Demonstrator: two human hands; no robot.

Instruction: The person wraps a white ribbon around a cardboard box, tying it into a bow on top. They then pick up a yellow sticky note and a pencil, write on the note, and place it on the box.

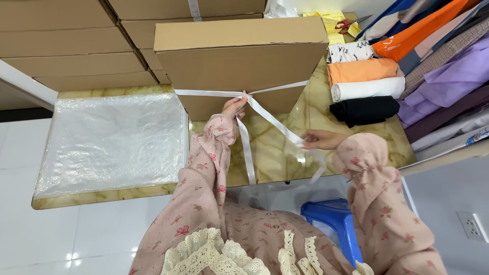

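A brown cardboard box (239,61) stands on the marble-patterned table (285,153) with a white ribbon (270,119) wrapped around its front. My left hand (234,106) presses on the ribbon's crossing at the box front. My right hand (318,138) pinches one ribbon tail and holds it out to the right, taut from the knot. A second tail hangs down over the table edge. Both arms wear pink floral sleeves.
A clear stack of plastic bags (112,142) lies on the table's left. More flat cardboard boxes (71,46) are piled behind. Rolled fabrics, orange (361,70), white and black, lie at right beside hanging clothes (448,66). A blue stool (333,219) stands below.
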